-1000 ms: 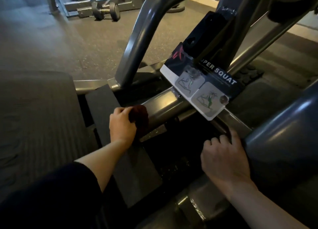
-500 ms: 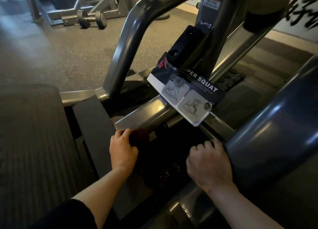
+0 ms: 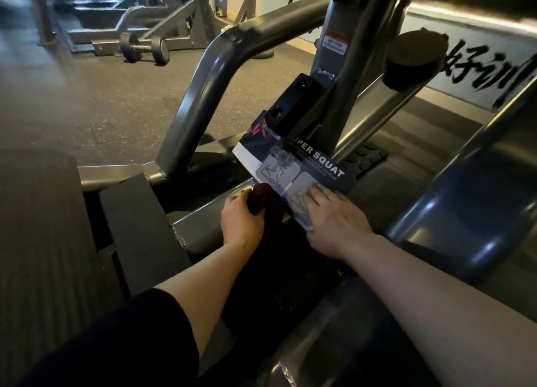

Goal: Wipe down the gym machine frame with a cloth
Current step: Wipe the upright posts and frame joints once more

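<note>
Left hand [image 3: 241, 222] grips a dark red cloth [image 3: 263, 197], fingers curled round it, pressing it on the grey frame [image 3: 200, 227] rail just below the placard [image 3: 293, 171]. Right hand [image 3: 334, 218] lies flat, fingers spread, on the placard's lower corner; the card reads "SUPER SQUAT". Black pad [image 3: 139, 227] sits left of the rail, touching its end. A bent tube [image 3: 209, 75] rises behind it. Floor [image 3: 101, 96]: dark speckled rubber, dimly lit. A dumbbell [image 3: 145, 48] rests on the floor far back beside another machine. Wall [image 3: 465, 75] at right carries black brush lettering.
</note>
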A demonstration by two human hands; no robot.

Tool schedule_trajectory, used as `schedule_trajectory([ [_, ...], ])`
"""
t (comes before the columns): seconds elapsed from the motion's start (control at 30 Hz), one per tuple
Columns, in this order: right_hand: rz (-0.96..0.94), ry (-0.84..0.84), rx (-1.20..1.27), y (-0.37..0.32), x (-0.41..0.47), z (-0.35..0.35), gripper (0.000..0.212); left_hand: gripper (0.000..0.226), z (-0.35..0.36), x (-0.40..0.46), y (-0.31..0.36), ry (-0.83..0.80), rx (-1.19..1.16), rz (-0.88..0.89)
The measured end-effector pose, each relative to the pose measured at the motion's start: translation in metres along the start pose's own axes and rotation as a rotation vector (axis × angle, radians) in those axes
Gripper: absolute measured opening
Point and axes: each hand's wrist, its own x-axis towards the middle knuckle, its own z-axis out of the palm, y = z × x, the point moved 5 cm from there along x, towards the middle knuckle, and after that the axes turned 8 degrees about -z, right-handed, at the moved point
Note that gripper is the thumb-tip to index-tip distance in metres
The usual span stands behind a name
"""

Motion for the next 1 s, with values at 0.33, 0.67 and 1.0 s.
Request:
schedule_trajectory([
  [0.33,-0.031,-0.031,-0.021,0.011,0.043,0.021,0.094,0.038,0.015,0.059,0.016,0.061,0.105,-0.099],
  [0.67,-0.036,-0.029,0.018,0.01,0.042,0.021,0.099,0.048,0.011,0.105,0.014,0.136,-0.074,-0.325],
  [1.0,-0.041,-0.036,0.025,0.008,0.042,0.02,0.104,0.037,0.019,0.065,0.033,0.086,-0.022,-0.014],
])
